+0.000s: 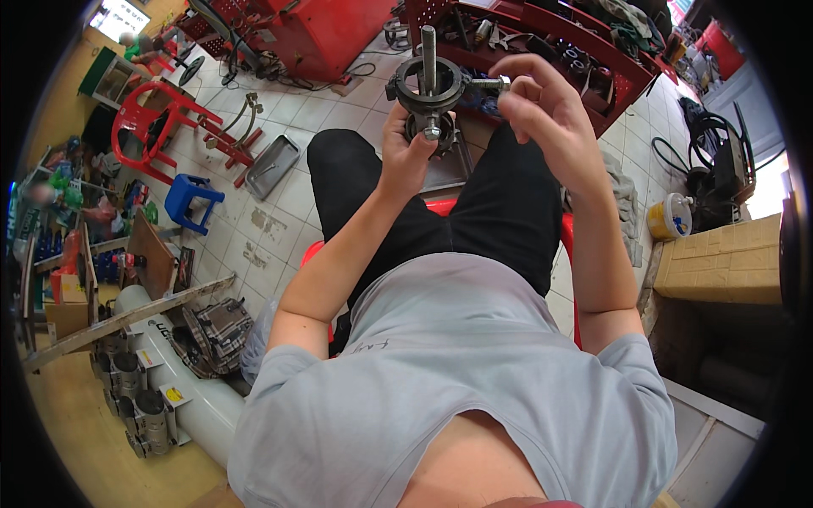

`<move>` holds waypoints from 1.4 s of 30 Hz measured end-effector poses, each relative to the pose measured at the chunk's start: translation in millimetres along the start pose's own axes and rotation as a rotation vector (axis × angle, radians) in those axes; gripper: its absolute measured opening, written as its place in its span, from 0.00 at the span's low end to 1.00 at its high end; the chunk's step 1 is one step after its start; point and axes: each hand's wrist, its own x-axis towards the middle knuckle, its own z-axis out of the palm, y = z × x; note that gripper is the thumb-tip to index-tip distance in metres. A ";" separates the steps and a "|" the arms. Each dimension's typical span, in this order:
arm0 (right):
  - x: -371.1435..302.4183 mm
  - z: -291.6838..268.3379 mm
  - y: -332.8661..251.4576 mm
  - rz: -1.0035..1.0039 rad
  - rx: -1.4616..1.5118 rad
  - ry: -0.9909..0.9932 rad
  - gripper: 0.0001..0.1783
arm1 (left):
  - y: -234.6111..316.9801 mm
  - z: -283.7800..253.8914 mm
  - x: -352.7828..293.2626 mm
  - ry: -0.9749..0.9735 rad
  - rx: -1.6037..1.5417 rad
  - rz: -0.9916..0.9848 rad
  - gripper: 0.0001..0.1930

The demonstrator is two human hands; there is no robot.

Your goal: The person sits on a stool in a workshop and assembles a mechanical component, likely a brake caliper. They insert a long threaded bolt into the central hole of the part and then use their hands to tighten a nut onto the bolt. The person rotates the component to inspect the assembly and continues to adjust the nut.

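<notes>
In front of my knees I hold up a dark metal ring-shaped fixture [455,91] with a long threaded rod [429,59] standing up through its opening. Bolts stick out from its side; one bolt [431,133] faces me, and another bolt [487,83] points right. My left hand [406,152] is closed around the lower part of the fixture, thumb toward the front bolt. At the right bolt's head, my right hand [546,110] has its index finger and thumb curved apart on either side. Whether a finger touches the bolt head is hard to tell.
Ahead stands a red tool cart [542,38] with tools and parts. A grey metal tray [273,166] lies on the tiles at left, near a blue stool [193,203] and a red chair [140,127]. At right are a white bucket [669,216] and a cardboard box [720,262].
</notes>
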 end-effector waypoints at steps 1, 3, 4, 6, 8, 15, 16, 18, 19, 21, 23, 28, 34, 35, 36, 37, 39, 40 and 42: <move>1.1 -3.2 -0.7 0.045 -0.006 -0.022 0.14 | -0.2 0.4 0.1 -0.005 0.007 0.001 0.40; 3.0 -17.3 11.4 0.161 0.017 -0.084 0.11 | -1.3 0.5 0.3 -0.016 0.020 0.003 0.40; 2.7 -14.4 9.0 0.104 0.006 -0.068 0.11 | -2.7 -1.5 0.1 -0.023 0.031 0.005 0.40; 1.6 -4.9 1.4 -0.011 -0.016 -0.035 0.12 | -5.0 -5.7 -0.3 -0.036 0.052 0.007 0.39; 1.2 -3.1 0.7 -0.060 -0.013 0.018 0.13 | -0.9 -1.5 -0.1 -0.015 0.008 -0.005 0.39; 3.8 -11.3 4.0 0.160 -0.002 -0.031 0.17 | -1.3 -1.2 0.4 -0.022 0.035 -0.004 0.39; 2.9 -9.5 3.3 0.080 0.001 -0.019 0.16 | -1.2 -1.7 0.0 -0.020 0.027 -0.010 0.39; 0.6 -3.0 1.0 -0.080 0.006 0.006 0.15 | -0.9 -2.4 -0.9 -0.016 0.011 -0.022 0.40; 1.0 -1.4 1.2 -0.091 -0.011 0.031 0.14 | -0.7 -1.7 -0.5 -0.010 -0.001 -0.022 0.40; 1.5 -0.3 1.7 -0.076 -0.035 0.048 0.13 | -0.3 -0.1 0.3 0.001 -0.027 -0.023 0.40; 2.6 -4.3 0.4 0.013 -0.040 -0.001 0.13 | -0.3 0.0 0.4 -0.004 -0.006 -0.013 0.40; 1.8 -8.8 4.7 -0.059 0.021 -0.057 0.19 | 0.2 -0.3 -0.1 -0.014 0.014 -0.020 0.40; 2.4 -9.5 4.2 0.037 -0.002 -0.061 0.20 | 0.9 -0.6 -0.2 0.004 0.009 -0.040 0.40; 3.4 -10.5 5.2 0.109 0.020 -0.055 0.20 | 1.2 1.2 -0.3 0.006 0.030 -0.031 0.41; 3.9 -9.9 6.1 0.112 0.006 -0.046 0.18 | 1.4 2.0 -0.3 0.009 0.051 -0.022 0.41; 4.0 -9.3 7.3 0.117 -0.008 -0.037 0.16 | 0.8 1.5 -0.2 0.001 0.045 -0.019 0.41; 2.7 0.0 5.5 -0.055 0.007 0.038 0.14 | -0.8 -0.5 0.1 -0.014 0.032 -0.014 0.41; 2.9 2.4 5.2 -0.107 -0.003 0.069 0.14 | -0.7 -1.0 0.2 -0.006 0.019 -0.022 0.40; 3.9 5.9 5.9 -0.171 -0.043 0.123 0.15 | -0.4 -1.8 0.4 0.011 -0.006 -0.039 0.40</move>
